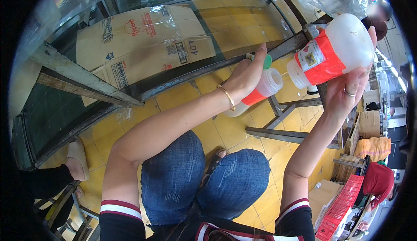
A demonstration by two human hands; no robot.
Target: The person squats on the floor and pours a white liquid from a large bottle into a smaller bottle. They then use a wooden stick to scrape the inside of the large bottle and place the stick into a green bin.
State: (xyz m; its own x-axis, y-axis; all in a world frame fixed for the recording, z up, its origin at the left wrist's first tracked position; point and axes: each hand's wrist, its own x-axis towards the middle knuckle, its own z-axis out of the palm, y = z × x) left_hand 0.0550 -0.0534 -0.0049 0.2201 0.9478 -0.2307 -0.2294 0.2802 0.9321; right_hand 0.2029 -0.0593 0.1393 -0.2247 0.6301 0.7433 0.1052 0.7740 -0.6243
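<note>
My left hand (244,81) is closed around a small translucent bottle (270,82) with an orange-red band. The bottle leans, its uncapped mouth up and to the right. A green cap (267,61) shows by the fingers of the same hand. My right hand (347,91) grips a larger white plastic bottle (354,41), which has a red band and a label with a hazard symbol. That bottle is tipped, its open mouth low and close to the small bottle's mouth. Whether liquid runs between them is hard to tell.
A flattened cardboard box (147,45) lies on a low shelf within the metal table frame (182,74). A metal stool-like frame (278,133) stands beyond my knees. Another person's foot (78,158) is at left. Red crates (341,206) and a seated person (378,180) are at right.
</note>
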